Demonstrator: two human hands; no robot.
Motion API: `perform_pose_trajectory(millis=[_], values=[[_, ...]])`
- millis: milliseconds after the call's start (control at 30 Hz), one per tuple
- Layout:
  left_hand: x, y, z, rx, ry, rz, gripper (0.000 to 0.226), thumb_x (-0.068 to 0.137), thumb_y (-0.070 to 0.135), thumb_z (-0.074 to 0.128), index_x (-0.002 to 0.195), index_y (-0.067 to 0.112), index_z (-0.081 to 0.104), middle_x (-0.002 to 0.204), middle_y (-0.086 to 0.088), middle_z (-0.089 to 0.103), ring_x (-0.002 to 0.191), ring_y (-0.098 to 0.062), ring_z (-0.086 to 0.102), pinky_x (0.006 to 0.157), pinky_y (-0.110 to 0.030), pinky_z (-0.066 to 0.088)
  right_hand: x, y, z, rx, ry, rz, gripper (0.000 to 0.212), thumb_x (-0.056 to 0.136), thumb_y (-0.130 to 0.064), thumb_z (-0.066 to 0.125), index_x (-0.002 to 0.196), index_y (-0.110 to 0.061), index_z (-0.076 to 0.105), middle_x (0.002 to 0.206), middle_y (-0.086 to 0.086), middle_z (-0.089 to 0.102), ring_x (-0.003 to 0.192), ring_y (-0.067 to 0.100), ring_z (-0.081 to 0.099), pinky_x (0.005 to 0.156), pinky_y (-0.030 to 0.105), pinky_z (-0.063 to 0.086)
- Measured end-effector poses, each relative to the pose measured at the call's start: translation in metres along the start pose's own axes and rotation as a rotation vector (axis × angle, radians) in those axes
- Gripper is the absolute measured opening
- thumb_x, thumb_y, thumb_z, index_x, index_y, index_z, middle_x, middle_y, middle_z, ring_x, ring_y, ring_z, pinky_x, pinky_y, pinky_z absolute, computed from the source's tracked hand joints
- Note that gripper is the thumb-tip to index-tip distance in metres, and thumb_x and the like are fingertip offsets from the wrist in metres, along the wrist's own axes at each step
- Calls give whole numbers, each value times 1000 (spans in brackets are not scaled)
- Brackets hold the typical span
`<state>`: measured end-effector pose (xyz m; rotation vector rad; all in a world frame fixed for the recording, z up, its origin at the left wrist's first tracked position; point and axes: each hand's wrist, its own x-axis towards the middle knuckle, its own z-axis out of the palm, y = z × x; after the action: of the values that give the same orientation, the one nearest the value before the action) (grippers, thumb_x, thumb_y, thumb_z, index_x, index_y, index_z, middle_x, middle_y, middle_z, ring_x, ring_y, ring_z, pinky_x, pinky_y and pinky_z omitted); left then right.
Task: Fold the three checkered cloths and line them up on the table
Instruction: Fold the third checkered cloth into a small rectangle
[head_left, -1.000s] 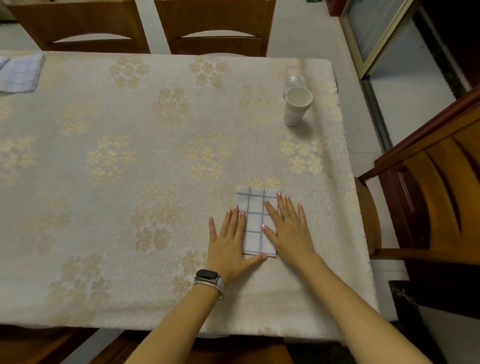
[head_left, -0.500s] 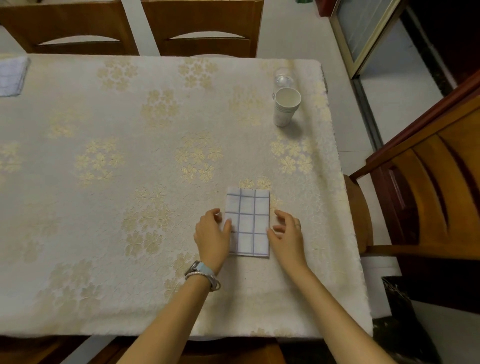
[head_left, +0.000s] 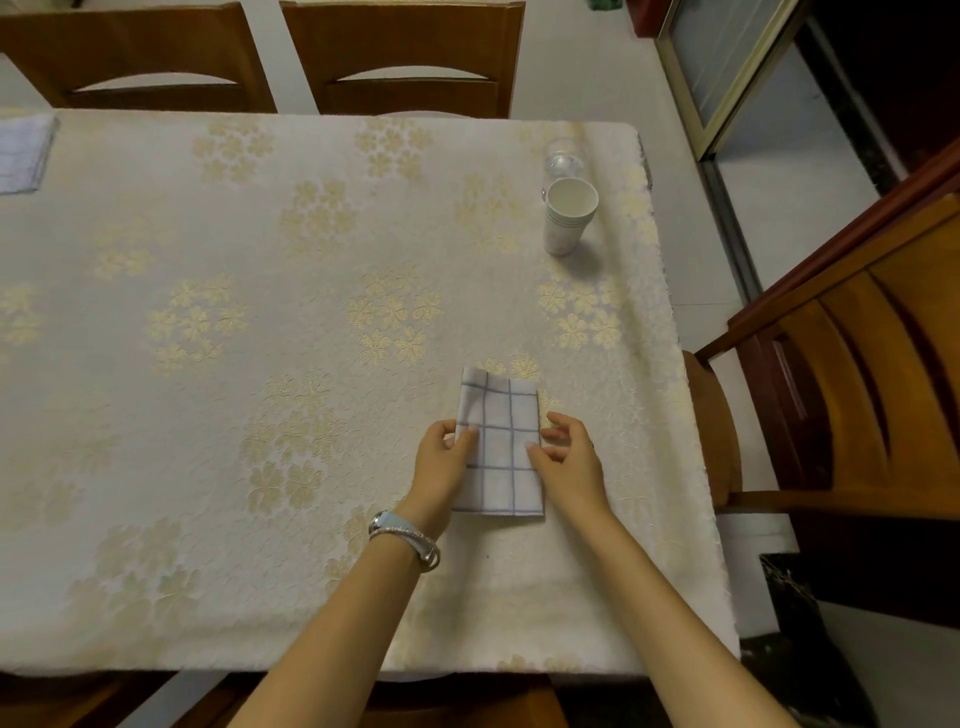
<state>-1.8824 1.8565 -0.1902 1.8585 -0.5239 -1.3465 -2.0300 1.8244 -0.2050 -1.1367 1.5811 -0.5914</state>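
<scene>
white checkered cloth (head_left: 501, 447) lay folded on the table (head_left: 260, 364), toward its right front; left hand (head_left: 441, 462) pinched its left edge, right hand (head_left: 569, 462) pinched its right edge.

The cloth (head_left: 501, 452) in the grip is soft, matt woven fabric. Beneath it the tablecloth (head_left: 260, 364) is rough, crinkled cloth with faintly shiny flowers. Well beyond the grip stands a matt paper cup (head_left: 569, 218); right of the grip, a glossy varnished wooden chair (head_left: 857, 389).
</scene>
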Motion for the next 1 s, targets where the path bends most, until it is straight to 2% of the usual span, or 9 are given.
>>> perform_pose_trajectory(millis=[100, 233, 333, 467, 567, 733, 867, 1000], values=[[-10, 2, -6, -81, -22, -10, 23, 99, 26, 52, 117, 12, 54, 102, -4, 66, 86, -15, 65, 63, -24, 52, -4, -10, -7, 118, -101, 69, 47, 93, -18, 65, 135, -11, 47, 121, 0, 58, 102, 14, 61, 72, 15, 50], [-26, 1, -17, -151, -56, -1, 25, 99, 25, 53, 121, 14, 56, 106, -6, 70, 91, -19, 70, 69, -31, 58, -18, -20, -13, 379, -293, 246, 34, 95, -24, 61, 126, -11, 60, 118, 7, 70, 105, 21, 68, 88, 34, 57], [-43, 1, -30, -140, -55, 39, 23, 99, 29, 53, 119, 19, 57, 103, -4, 71, 88, -20, 71, 67, -32, 60, -33, -23, -16, 504, -375, 315, 29, 96, -21, 59, 122, -9, 65, 115, 9, 73, 107, 23, 68, 90, 35, 57], [-66, -2, -50, -117, -71, 62, 23, 99, 31, 53, 118, 21, 59, 106, -5, 72, 94, -22, 71, 78, -41, 61, -54, -30, -16, 456, -446, 281, 25, 96, -16, 58, 120, -11, 65, 113, 9, 73, 98, 20, 70, 80, 31, 60], [-84, -8, -68, -123, -51, 73, 21, 100, 29, 50, 113, 19, 63, 106, -3, 72, 98, -22, 69, 84, -42, 59, -70, -35, -11, 393, -454, 237, 26, 95, -12, 59, 121, -12, 63, 113, 10, 72, 95, 21, 71, 76, 32, 59], [-116, -20, -103, -180, 36, 83, 21, 101, 32, 48, 112, 23, 64, 104, -1, 73, 95, -20, 70, 71, -30, 58, -97, -45, 5, 289, -537, 189, 27, 95, -15, 60, 122, -15, 64, 112, 9, 73, 99, 26, 71, 80, 36, 58], [-146, -32, -137, -244, 141, 102, 20, 101, 28, 49, 113, 21, 64, 102, -3, 74, 94, -21, 71, 70, -28, 57, -121, -61, 30, 196, -640, 130, 26, 96, -17, 59, 121, -18, 64, 111, 6, 74, 97, 24, 71, 75, 33, 56], [-180, -43, -179, -335, 224, 136, 20, 101, 27, 50, 114, 20, 63, 93, 3, 76, 87, -14, 73, 64, -21, 56, -148, -82, 65, 105, -750, 70, 24, 96, -21, 59, 120, -21, 64, 110, 3, 74, 98, 24, 71, 77, 35, 56]])
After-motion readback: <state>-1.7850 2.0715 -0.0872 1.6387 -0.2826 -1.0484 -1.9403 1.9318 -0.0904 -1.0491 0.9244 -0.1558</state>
